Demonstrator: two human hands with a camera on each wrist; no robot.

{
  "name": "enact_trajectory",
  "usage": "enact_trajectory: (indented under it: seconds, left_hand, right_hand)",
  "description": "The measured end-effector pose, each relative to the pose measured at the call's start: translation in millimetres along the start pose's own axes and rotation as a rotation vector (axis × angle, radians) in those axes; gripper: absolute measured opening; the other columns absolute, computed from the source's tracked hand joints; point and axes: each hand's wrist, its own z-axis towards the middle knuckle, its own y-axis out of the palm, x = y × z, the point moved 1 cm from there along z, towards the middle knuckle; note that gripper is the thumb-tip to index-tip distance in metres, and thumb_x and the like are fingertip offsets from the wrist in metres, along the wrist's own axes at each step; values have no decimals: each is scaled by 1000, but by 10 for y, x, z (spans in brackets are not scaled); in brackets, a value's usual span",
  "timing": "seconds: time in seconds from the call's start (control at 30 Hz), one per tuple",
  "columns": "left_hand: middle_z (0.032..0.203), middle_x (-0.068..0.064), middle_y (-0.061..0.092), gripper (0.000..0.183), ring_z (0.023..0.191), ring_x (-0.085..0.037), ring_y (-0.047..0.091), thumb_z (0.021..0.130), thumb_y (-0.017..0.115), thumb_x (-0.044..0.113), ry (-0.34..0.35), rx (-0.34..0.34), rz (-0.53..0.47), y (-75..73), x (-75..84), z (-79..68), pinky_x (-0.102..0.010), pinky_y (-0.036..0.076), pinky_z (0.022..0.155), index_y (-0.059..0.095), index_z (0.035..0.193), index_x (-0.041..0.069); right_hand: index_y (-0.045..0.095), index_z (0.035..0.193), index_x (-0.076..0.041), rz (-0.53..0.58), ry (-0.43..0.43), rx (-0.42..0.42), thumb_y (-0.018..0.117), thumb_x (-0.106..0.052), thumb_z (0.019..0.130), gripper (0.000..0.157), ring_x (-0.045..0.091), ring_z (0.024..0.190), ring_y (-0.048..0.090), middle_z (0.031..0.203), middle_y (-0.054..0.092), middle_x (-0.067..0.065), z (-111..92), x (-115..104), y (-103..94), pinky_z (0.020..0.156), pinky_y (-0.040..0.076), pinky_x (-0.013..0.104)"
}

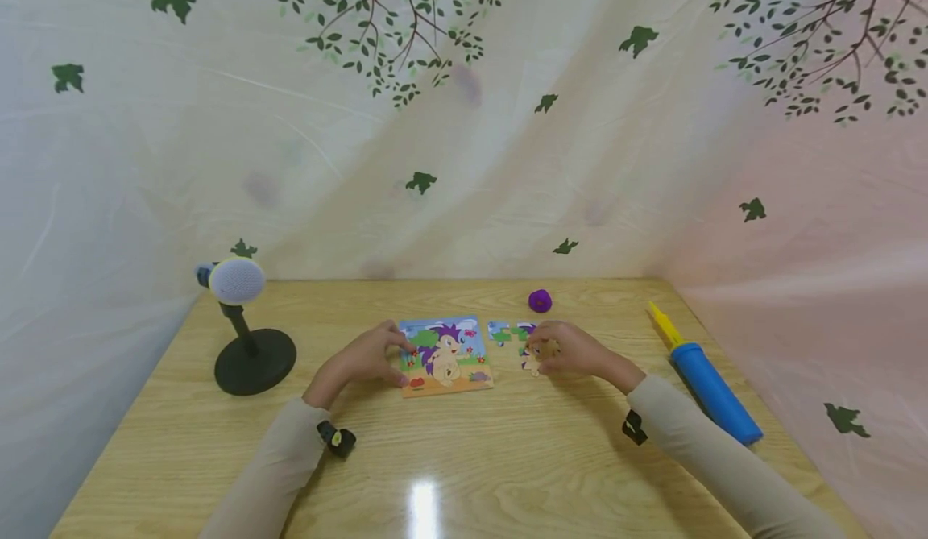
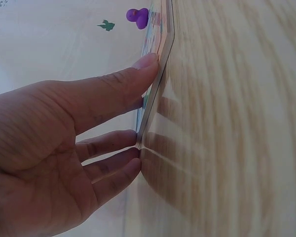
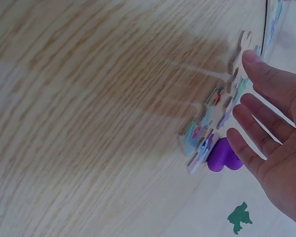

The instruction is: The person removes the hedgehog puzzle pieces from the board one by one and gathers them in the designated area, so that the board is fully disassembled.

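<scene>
Your left hand (image 1: 366, 354) is at the left edge of the hedgehog picture board (image 1: 445, 355), thumb and fingers spread wide and touching its rim, the thumb at the near-left corner. The board lies midway between the left and right edges of the tabletop (image 1: 522, 458), closer to the far edge. Your right hand (image 1: 571, 350) is over the loose puzzle pieces (image 1: 499, 332), just right of the board, its fingers extended and apart from the thumb; you cannot tell whether its fingertips touch a piece. Beyond the pieces, near the tabletop's far edge, sits a purple toy (image 1: 540, 301). A blue-and-yellow hand pump (image 1: 714, 390) lies along the right edge, and a mesh-faced device on a black stand (image 1: 238, 281) stands toward the far-left corner.
</scene>
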Motion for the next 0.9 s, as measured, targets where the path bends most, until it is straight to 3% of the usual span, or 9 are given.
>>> enact_trajectory:
  seconds: [0.27, 0.7, 0.9]
  left_hand:
    - [116, -8, 56, 46, 112, -28, 53, 74, 92, 20, 5, 10, 2, -9, -36, -9, -54, 46, 106, 76, 117, 10]
    - [117, -9, 58, 40, 115, -31, 56, 72, 92, 18, 31, 21, -2, -9, -43, -7, -55, 46, 106, 76, 108, 9]
    - [115, -9, 57, 39, 111, -29, 57, 73, 92, 19, 57, 19, -5, -8, -41, 7, -54, 48, 103, 76, 107, 9]
  right_hand:
    - [69, 122, 4, 64, -20, 2, 81, -12, 86, 42, 35, 110, 66, 122, 68, 18, 200, -142, 75, 96, 55, 51]
    - [67, 129, -2, 106, -96, -80, 79, -16, 89, 44, 31, 121, 62, 130, 67, 12, 768, -771, 320, 104, 51, 47]
    - [67, 128, -2, 145, -154, -115, 76, -16, 92, 40, 29, 117, 64, 127, 68, 12, 1009, -980, 451, 99, 54, 45]
